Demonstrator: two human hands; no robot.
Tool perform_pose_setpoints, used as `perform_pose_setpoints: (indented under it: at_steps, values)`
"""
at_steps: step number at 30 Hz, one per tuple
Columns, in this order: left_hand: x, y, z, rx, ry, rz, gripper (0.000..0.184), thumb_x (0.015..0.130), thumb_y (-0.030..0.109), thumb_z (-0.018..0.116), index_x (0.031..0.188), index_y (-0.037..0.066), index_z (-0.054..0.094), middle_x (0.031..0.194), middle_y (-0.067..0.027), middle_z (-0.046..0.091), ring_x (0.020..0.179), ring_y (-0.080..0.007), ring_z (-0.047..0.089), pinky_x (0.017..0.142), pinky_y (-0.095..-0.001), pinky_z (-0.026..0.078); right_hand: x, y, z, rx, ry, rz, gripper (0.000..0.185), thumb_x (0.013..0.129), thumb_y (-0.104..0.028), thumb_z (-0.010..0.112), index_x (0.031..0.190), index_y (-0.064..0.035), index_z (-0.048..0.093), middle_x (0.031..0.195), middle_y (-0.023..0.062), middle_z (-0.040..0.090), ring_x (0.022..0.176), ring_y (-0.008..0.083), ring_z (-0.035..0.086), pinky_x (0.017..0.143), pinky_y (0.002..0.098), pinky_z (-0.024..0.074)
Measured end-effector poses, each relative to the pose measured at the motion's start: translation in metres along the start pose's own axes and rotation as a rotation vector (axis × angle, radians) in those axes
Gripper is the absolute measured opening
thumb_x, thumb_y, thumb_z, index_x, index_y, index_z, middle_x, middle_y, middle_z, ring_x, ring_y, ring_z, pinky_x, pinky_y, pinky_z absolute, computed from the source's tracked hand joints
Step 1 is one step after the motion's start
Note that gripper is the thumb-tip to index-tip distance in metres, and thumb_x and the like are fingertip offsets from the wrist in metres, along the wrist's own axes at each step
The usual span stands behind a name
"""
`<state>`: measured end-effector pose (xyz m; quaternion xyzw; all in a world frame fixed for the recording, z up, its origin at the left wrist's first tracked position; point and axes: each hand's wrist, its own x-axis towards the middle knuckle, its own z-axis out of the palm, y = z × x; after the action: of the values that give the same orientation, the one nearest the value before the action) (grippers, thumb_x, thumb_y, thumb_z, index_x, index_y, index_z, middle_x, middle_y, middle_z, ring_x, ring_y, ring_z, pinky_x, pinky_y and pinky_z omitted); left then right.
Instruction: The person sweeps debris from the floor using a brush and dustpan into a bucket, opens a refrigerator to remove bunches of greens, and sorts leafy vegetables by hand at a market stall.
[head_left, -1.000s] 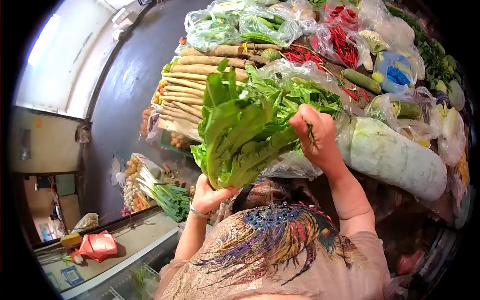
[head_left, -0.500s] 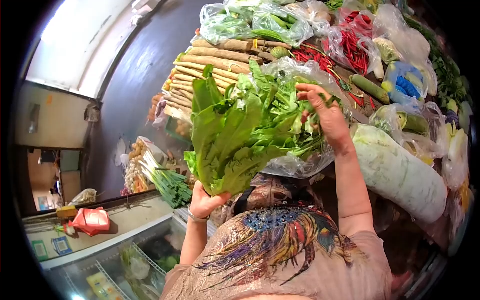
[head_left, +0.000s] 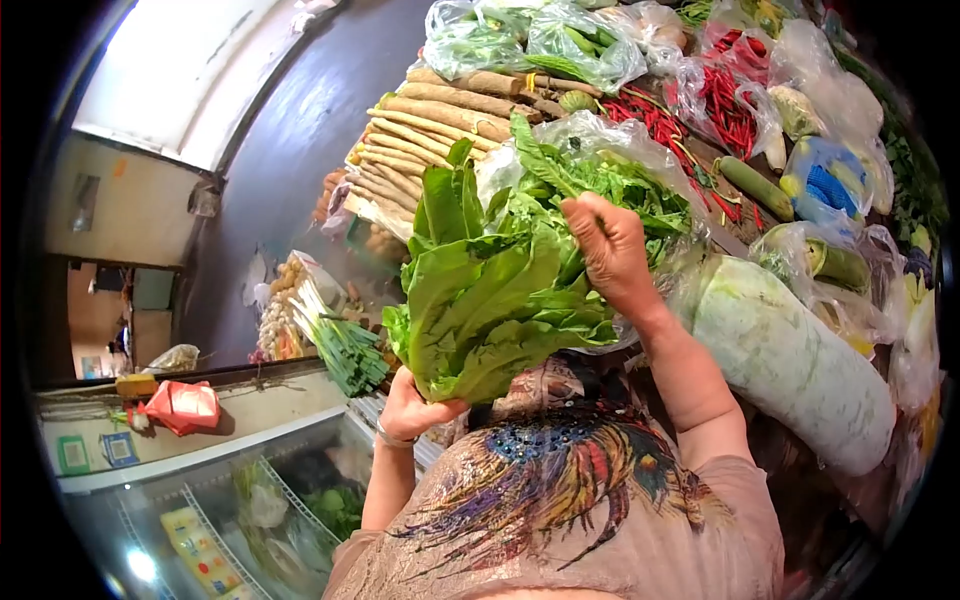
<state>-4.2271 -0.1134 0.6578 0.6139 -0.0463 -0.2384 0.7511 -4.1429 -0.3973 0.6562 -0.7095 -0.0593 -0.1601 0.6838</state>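
My left hand (head_left: 412, 408) is closed around the lower end of a bunch of leafy green lettuce (head_left: 490, 310), its broad leaves fanning upward and to the right. At the bunch's upper right, my right hand (head_left: 612, 245) is curled with fingers pressed together. A long lettuce leaf (head_left: 543, 160) runs up and left from those fingertips, apparently pinched in them. Behind that hand, more leafy greens (head_left: 650, 200) lie in an open clear plastic bag (head_left: 590, 130). The fingers of my left hand are partly hidden by leaves.
A large pale winter melon (head_left: 790, 360) lies at right. Beyond the greens are long brown roots (head_left: 450, 108), red chillies (head_left: 725, 105) and bagged green vegetables (head_left: 580, 45). Green onions (head_left: 345, 345) lie at left, above a glass-topped display case (head_left: 230, 520).
My right hand has moved down and left to the lettuce, and its spread fingers have closed. The lettuce bunch has shifted slightly right and lower in view.
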Motion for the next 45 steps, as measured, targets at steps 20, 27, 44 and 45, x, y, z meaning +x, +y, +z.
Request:
perform_pose_setpoints:
  at_steps: [20, 27, 44, 45]
  values:
    - [-0.004, -0.003, -0.007, 0.229, 0.050, -0.032, 0.042, 0.068, 0.001, 0.073, 0.107, -0.002, 0.059, 0.102, -0.0046, 0.063, 0.091, -0.0123, 0.056, 0.083, -0.0283, 0.046, 0.002, -0.036, 0.021, 0.344, -0.192, 0.013, 0.059, 0.070, -0.035, 0.080, 0.114, -0.0083, 0.051, 0.093, 0.0026, 0.056, 0.074, 0.0067, 0.055, 0.061, 0.0246, 0.0473]
    - [0.000, -0.001, -0.014, 0.278, 0.022, -0.067, 0.041, 0.068, 0.003, 0.072, 0.107, -0.002, 0.059, 0.101, -0.0041, 0.063, 0.091, -0.0111, 0.056, 0.083, -0.0272, 0.045, 0.000, -0.042, 0.041, -0.362, -0.132, -0.439, 0.021, 0.081, -0.017, 0.070, 0.083, -0.0052, 0.054, 0.068, 0.0093, 0.048, 0.054, 0.0264, 0.049, 0.050, 0.0324, 0.0392]
    - [-0.012, -0.002, -0.022, 0.311, 0.094, 0.003, 0.042, 0.069, 0.004, 0.074, 0.108, -0.002, 0.061, 0.102, -0.0055, 0.064, 0.092, -0.0132, 0.058, 0.083, -0.0263, 0.046, 0.051, -0.063, -0.023, 0.905, 0.199, 0.292, 0.025, 0.089, -0.025, 0.060, 0.074, -0.0123, 0.046, 0.067, -0.0025, 0.041, 0.040, 0.0038, 0.026, 0.033, 0.0199, 0.0181]
    - [-0.014, 0.001, -0.022, 0.349, 0.110, 0.012, 0.042, 0.069, 0.005, 0.074, 0.108, -0.002, 0.061, 0.103, -0.0060, 0.064, 0.093, -0.0134, 0.058, 0.083, -0.0267, 0.046, 0.054, -0.064, -0.033, 0.742, 0.178, 0.097, 0.018, 0.090, -0.023, 0.058, 0.080, -0.0105, 0.048, 0.063, -0.0037, 0.044, 0.043, 0.0048, 0.027, 0.037, 0.0215, 0.0185]
